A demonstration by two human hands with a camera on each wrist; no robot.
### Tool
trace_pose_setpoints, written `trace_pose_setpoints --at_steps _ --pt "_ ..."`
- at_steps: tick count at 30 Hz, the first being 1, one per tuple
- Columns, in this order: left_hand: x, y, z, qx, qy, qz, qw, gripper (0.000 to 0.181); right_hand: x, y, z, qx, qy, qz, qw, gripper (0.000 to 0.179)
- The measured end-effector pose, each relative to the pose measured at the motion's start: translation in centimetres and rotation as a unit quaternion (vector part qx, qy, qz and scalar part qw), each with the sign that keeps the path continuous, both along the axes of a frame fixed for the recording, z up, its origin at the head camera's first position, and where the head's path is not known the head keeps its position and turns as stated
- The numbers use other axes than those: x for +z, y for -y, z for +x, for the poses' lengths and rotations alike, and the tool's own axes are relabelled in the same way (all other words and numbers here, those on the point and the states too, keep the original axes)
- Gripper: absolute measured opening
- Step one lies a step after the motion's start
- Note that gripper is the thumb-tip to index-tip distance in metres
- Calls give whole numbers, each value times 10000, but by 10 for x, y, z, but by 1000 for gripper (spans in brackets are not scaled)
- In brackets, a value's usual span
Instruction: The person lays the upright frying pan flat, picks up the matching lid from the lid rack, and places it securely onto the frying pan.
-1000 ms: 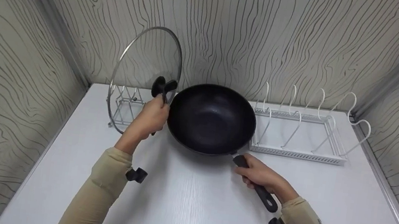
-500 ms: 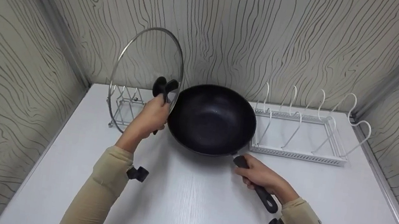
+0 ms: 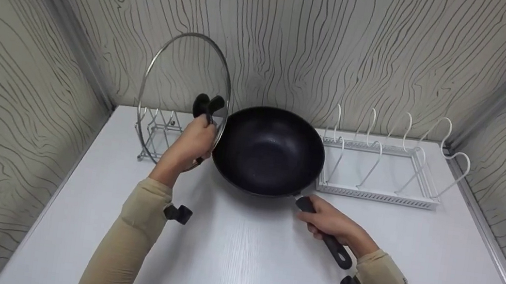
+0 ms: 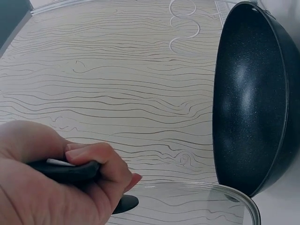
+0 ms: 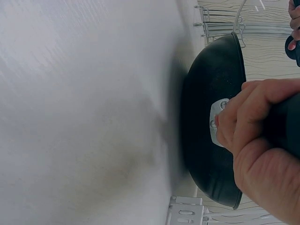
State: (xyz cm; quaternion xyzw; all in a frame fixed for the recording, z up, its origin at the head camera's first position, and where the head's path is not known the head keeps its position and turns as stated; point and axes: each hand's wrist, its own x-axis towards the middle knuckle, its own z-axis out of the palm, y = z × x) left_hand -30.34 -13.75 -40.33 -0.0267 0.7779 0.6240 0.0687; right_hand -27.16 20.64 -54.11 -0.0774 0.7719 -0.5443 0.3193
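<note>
A glass lid [image 3: 179, 69] with a metal rim stands tilted up on edge at the left. Its black handle [image 3: 208, 107] is gripped by my left hand [image 3: 192, 141]; the left wrist view shows the fingers [image 4: 112, 159] curled round it. In the middle sits a dark wok [image 3: 269, 151], its inside facing up. My right hand [image 3: 328, 217] holds the wok's black handle [image 3: 338, 253] close to the pan. In the right wrist view a riveted metal bracket [image 5: 216, 123] shows at the wok's wall, partly hidden by the fingers.
Behind the lid stands a small wire rack [image 3: 157, 141], partly covered by it. A longer white rack [image 3: 378, 196] with curved dividers is right of the wok. All rest on a white table [image 3: 238, 257] enclosed by wood-patterned walls [image 3: 296, 35].
My left hand and forearm have shifted slightly, and the lid has turned a little, its rim now showing lower behind the hand. Wok and right hand stay put.
</note>
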Motion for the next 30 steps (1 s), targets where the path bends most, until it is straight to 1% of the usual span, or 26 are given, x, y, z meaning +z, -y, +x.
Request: trace_pose_setpoints --at_steps 2,8,13,16,21,26,30 --pt "0 0 -2 31 -25 92 9999 12 0 0 0 3 2 3 10000 35" --pt "1 0 -6 137 -24 86 9999 12 0 0 0 -16 -2 51 10000 34" --pt "1 -2 -10 218 -92 339 9991 13 0 0 0 -30 4 41 10000 35" --pt "1 -2 -12 309 14 465 9984 12 -1 0 0 -25 3 32 10000 35" --pt "2 -2 -14 445 204 455 9978 8 -1 -1 -1 18 -21 40 10000 39" --pt "1 -3 -16 532 230 504 9970 6 0 0 0 -2 -46 39 10000 39" --pt "0 -4 -17 612 252 635 9958 5 1 0 0 23 -67 -32 10000 41"
